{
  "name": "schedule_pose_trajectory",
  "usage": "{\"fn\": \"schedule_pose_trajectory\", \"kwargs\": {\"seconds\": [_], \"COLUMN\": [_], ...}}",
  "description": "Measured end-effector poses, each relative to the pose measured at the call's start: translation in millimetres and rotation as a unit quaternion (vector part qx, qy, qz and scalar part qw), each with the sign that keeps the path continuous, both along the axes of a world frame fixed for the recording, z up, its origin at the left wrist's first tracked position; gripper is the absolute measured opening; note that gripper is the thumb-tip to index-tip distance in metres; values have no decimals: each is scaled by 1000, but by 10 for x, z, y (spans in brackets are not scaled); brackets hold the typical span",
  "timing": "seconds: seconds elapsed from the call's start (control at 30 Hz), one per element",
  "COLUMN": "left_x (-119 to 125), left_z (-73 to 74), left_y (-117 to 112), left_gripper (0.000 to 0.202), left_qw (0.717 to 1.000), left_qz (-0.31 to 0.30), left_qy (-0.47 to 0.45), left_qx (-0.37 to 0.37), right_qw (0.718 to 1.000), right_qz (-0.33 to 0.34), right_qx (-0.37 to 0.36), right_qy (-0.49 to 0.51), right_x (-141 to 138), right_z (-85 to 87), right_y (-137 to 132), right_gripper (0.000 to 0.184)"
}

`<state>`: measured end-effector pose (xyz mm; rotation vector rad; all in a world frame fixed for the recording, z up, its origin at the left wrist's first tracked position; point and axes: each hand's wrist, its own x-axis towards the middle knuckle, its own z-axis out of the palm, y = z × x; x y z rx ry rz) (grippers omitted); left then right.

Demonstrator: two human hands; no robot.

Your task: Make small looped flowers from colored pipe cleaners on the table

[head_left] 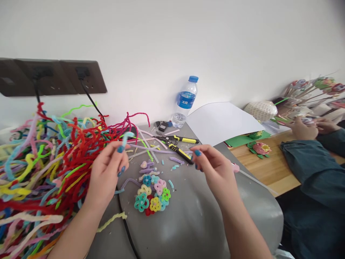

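Between the thumb and fingers of my left hand (109,167) is a short light blue pipe cleaner (126,136), its top end bent over to the right. My right hand (215,169) is raised across from it, thumb and fingertips pinched together; whatever they hold, if anything, is too small to make out. On the grey surface between the hands lies a ring of pipe-cleaner flowers (155,204) in teal, yellow, pink, green and red. Yellow-and-black pliers (180,153) lie just behind, near my right fingertips. Small blue and purple pipe-cleaner scraps (175,167) are scattered about.
A big heap of colourful pipe cleaners (72,158) fills the left. A water bottle (185,102) and keys (162,126) stand by the wall. A black cord (125,223) crosses the surface. At right, another person's hands (304,128) work above a wooden table (250,162).
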<state>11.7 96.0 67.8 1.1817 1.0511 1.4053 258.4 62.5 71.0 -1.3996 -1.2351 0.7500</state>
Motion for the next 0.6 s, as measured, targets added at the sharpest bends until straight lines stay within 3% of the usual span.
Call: {"fn": "schedule_pose_trajectory", "kwargs": {"seconds": [0.1,0.17,0.4,0.6], "left_x": [14,28,81,106], "left_z": [36,51,13,-43], "left_y": [19,17,24,34], "left_gripper": [10,7,5,4], "left_qw": [994,992,994,994], "left_qz": [34,38,38,24], "left_qy": [-104,-116,-90,-66], "left_qx": [-2,-11,-52,-82], "right_qw": [996,994,977,948], "right_qz": [-75,-79,65,66], "right_qx": [-3,-25,-108,-168], "right_qy": [-45,-76,-175,-260], "right_x": [190,264,167,34], "right_z": [-64,-137,-401,-504], "right_y": [23,33,104,157], "right_gripper": [24,23,15,11]}}
